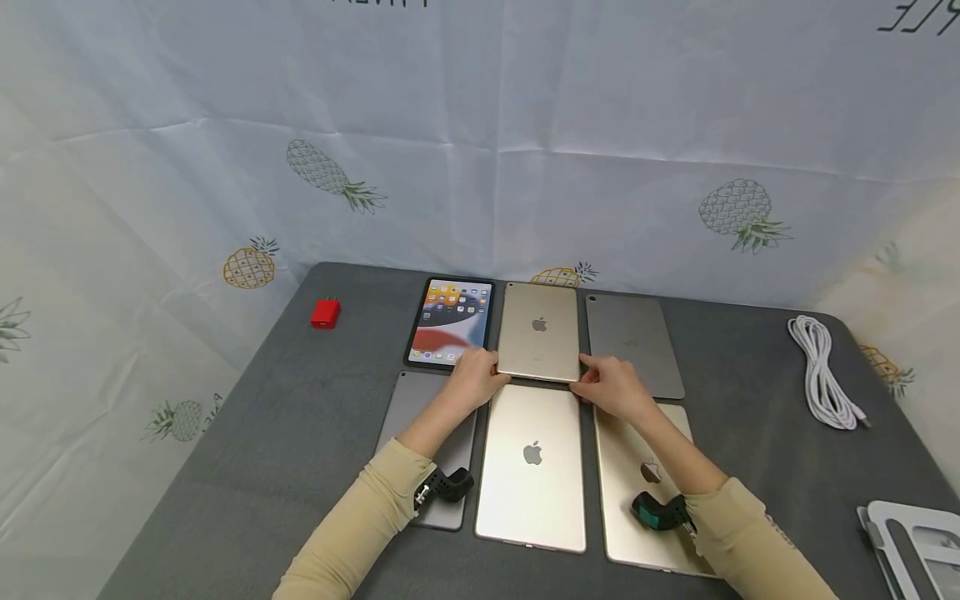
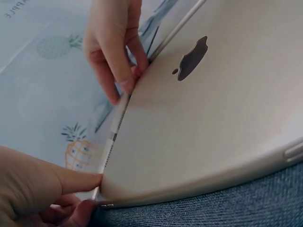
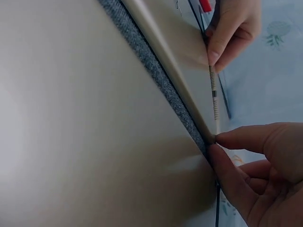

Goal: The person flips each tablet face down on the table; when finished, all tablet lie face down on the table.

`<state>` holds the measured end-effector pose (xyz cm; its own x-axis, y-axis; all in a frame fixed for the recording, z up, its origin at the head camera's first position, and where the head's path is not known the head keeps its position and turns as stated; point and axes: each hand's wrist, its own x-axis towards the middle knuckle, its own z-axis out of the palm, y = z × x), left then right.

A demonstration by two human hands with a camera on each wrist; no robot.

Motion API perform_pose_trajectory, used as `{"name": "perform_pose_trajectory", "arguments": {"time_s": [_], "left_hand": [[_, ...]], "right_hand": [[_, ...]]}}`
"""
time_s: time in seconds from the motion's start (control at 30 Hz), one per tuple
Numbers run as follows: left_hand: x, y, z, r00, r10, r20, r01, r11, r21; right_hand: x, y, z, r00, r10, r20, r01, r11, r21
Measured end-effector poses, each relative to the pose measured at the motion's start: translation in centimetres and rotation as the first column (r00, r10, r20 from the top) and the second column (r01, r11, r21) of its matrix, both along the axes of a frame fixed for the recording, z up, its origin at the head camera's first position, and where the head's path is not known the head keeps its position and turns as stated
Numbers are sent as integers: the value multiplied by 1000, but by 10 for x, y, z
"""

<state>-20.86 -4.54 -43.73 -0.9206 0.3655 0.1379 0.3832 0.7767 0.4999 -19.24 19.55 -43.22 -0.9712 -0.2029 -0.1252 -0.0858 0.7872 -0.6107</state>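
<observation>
A small gold tablet [image 1: 538,332] lies back side up in the middle of the far row. My left hand [image 1: 475,377] pinches its near left corner, and my right hand [image 1: 611,385] pinches the near right one. The right wrist view shows the thumb and finger of that right hand [image 3: 265,165] at the corner. Just nearer to me is a larger gold tablet [image 1: 531,467], logo up, its far edge close to the fingertips. Under my left forearm lies a grey tablet [image 1: 427,450]; another gold tablet [image 1: 645,483] is beneath my right forearm.
Beside the far middle tablet lie a tablet with a lit screen [image 1: 452,323] on the left and a grey tablet [image 1: 633,343] on the right. A red charger [image 1: 326,314] sits far left. A coiled white cable [image 1: 821,371] and white stand [image 1: 918,542] occupy the right side.
</observation>
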Motion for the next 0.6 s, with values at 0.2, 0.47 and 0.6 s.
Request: {"name": "perform_pose_trajectory", "arguments": {"time_s": [0.2, 0.47, 0.6], "left_hand": [[3, 1, 1, 1000, -3, -6, 3, 1000, 5], [6, 0, -3, 999, 9, -33, -7, 999, 43], [7, -3, -6, 999, 7, -51, -2, 996, 94]], "right_hand": [[0, -2, 1, 1000, 1, 20, -1, 1000, -1], [3, -2, 1, 1000, -4, 8, 4, 1000, -23], [4, -2, 0, 999, -19, -35, 18, 999, -35]]}}
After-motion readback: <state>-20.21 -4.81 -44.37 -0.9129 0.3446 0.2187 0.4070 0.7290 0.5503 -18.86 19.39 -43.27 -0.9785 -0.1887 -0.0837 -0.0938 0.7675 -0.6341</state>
